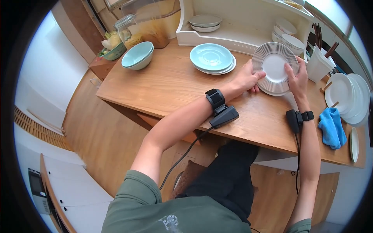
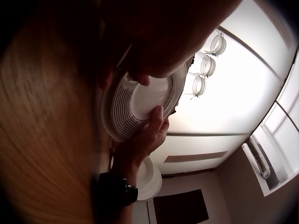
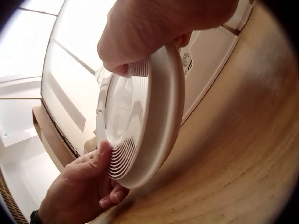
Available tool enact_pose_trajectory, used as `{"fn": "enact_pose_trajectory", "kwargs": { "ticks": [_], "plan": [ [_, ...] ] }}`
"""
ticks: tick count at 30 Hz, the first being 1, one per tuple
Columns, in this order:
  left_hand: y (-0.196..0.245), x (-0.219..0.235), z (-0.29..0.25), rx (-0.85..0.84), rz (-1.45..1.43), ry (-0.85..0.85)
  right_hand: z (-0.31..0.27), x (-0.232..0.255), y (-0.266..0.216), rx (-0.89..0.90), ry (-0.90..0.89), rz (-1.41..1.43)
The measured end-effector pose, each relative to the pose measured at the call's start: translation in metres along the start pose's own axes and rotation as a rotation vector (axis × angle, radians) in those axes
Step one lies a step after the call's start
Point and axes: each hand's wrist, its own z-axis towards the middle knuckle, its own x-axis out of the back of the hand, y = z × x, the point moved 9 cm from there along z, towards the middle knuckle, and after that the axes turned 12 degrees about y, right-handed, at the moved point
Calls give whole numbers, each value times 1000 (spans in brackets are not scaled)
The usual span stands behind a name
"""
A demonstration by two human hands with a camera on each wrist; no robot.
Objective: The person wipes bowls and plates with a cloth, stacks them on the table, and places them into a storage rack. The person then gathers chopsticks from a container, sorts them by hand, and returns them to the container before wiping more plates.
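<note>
Both hands hold a small stack of plates, tilted above the right half of the table. The top plate [image 1: 273,64] is white with thin dark rings round its rim; another pale rim [image 3: 169,116] shows beneath it. My left hand [image 1: 248,77] grips the left edge, thumb on the face and fingers underneath. On the opposite edge, my right hand [image 1: 298,80] grips the stack the same way. Left of the hands lies a stack of plates [image 1: 211,57], light blue on top with white below.
Nested bowls [image 1: 138,55] stand at the table's left end. A white shelf [image 1: 241,31] with bowls and plates runs along the back. To the right are a chopstick holder [image 1: 319,64], white plates in a rack [image 1: 342,93], a blue cloth [image 1: 332,128] and a small dish [image 1: 354,145].
</note>
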Motion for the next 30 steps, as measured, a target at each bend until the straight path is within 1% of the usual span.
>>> {"fn": "enact_pose_trajectory", "kwargs": {
  "ticks": [1, 2, 4, 5, 7, 9, 11, 12, 14, 15, 17, 18, 20, 21, 23, 24, 25, 28, 30],
  "plan": [
    [2, 2, 0, -26, 2, 35, -1, 1, 1, -9, 4, 6],
    [3, 2, 0, -26, -1, 34, 0, 1, 1, -8, 3, 3],
    [11, 11, 3, -132, 128, 137, -1, -1, 1, -1, -21, -22],
    [12, 12, 4, -133, 123, 132, -1, -1, 0, 0, -21, -29],
    [14, 21, 6, -188, 228, 225, -3, -5, -1, -19, -68, -7],
    [13, 24, 8, -205, 241, 250, -3, -7, -2, -31, -96, -9],
    [20, 28, 9, -336, 340, 327, -5, -10, -3, -18, -154, -28],
    [17, 28, 11, -336, 337, 325, -5, -10, -2, -18, -153, -31],
    [20, 33, 10, -381, 396, 410, -6, -12, -5, 74, -154, -78],
    [19, 33, 10, -381, 393, 406, -7, -12, -4, 72, -153, -83],
    [26, 35, 7, -444, 399, 446, -10, -17, 0, -9, -214, -60],
    [26, 35, 7, -443, 396, 442, -10, -17, -2, -12, -213, -65],
    [24, 37, 7, -412, 339, 448, -11, -19, 1, -94, -258, -55],
    [24, 37, 7, -411, 333, 440, -11, -19, 1, -97, -256, -64],
    [31, 36, 3, -480, 393, 460, -11, -19, 1, -103, -256, -20],
    [28, 35, 5, -437, 415, 437, -11, -19, 0, -93, -255, 5],
    [29, 34, 5, -463, 409, 429, -11, -18, -3, -94, -261, 42],
    [32, 33, 4, -467, 402, 412, -10, -18, -4, -132, -267, 41],
    [31, 32, 4, -400, 390, 385, -11, -19, -4, -132, -265, 99]
  ]
}}
